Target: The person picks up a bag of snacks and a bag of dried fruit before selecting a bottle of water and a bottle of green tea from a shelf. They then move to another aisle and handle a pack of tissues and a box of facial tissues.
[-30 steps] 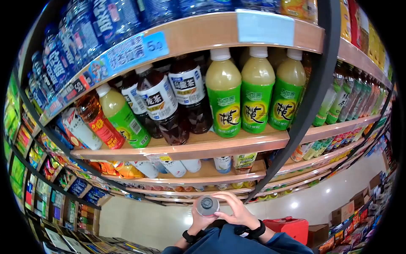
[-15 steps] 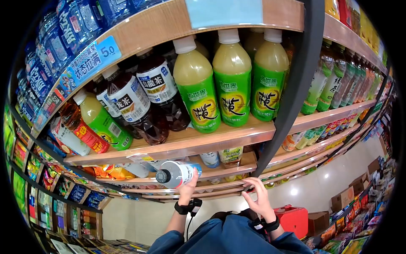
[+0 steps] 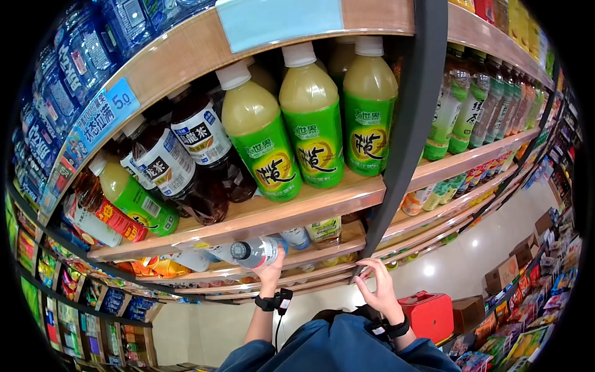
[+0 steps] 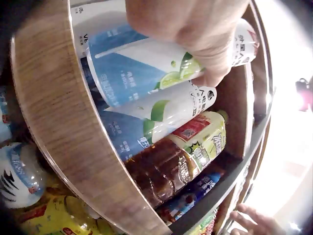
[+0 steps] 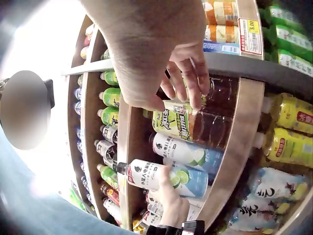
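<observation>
My left hand (image 3: 270,271) grips a drink bottle (image 3: 263,251) with a dark cap and a white and blue label showing lime slices. In the left wrist view this bottle (image 4: 142,68) lies at the front of a lower shelf, beside a similar blue-and-white bottle (image 4: 156,115). Farther along that row is a dark tea bottle (image 4: 161,169) with a yellow-green label. My right hand (image 3: 379,290) holds nothing, its fingers loosely bent near the dark shelf post. The right wrist view shows the right hand (image 5: 156,58) overlapping the tea bottle (image 5: 210,117).
Above, a shelf (image 3: 248,229) carries green-labelled juice bottles (image 3: 316,136) and dark oolong tea bottles (image 3: 201,139). A dark upright post (image 3: 409,142) divides the shelving. A red basket (image 3: 427,316) stands on the floor at right, with cardboard boxes (image 3: 468,313) beside it.
The hands have parted: the right hand has come away from the bottle. The left hand has tilted the bottle and carried it forward to the lower shelf. The head view has shifted right.
</observation>
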`<state>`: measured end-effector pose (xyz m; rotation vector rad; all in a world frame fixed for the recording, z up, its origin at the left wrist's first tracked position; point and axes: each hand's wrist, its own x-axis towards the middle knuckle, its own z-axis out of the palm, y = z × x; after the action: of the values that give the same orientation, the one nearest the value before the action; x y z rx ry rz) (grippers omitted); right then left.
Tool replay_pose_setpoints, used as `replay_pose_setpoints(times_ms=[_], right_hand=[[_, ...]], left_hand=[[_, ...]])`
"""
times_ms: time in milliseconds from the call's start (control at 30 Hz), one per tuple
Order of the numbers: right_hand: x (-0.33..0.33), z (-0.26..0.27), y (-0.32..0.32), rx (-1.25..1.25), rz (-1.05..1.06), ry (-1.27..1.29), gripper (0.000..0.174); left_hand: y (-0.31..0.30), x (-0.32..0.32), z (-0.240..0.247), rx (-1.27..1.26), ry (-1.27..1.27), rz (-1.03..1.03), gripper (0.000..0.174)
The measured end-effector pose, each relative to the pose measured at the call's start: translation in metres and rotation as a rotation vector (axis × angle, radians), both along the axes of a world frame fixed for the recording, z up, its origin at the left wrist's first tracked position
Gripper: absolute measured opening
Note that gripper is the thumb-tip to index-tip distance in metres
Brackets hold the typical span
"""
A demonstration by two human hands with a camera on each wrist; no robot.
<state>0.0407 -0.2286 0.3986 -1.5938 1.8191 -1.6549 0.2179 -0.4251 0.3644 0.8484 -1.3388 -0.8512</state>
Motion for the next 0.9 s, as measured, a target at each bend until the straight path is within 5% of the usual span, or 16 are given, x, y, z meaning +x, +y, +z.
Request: replay_pose_setpoints(times_ms=[267,367,467,600,767,900], right_hand=[[-0.001,-0.001,0.001,0.060,-0.035,-0.068,0.030],[0.001,-0.004,-0.001,0.067,-0.045,-0.097,0.027],[0.001,-0.007,-0.001,0.068,-0.031,-0.061,0.028],[0.003,-0.008,-0.002,0.091,-0.018,-0.054,0.027],[0.003,-0.013,-0.002,0.082,0.011,-0.044,0.021],[0.001,-0.021,0.000,0.070,0.025,-0.021,0.017]], left_hand=[[-0.012,0.005,-0.015,-0.008,-0.179,-0.047,0.039],[-0.017,0.003,-0.010,-0.185,-0.158,0.049,0.043],[-0.019,0.003,0.002,0.011,-0.138,-0.057,0.080],[-0.019,-0.001,0.000,-0.127,-0.227,0.172,0.080],[-0.005,-0.001,0.024,-0.045,-0.249,0.144,0.075],[-0.003,-0.002,0.014,-0.143,-0.378,0.362,0.090]])
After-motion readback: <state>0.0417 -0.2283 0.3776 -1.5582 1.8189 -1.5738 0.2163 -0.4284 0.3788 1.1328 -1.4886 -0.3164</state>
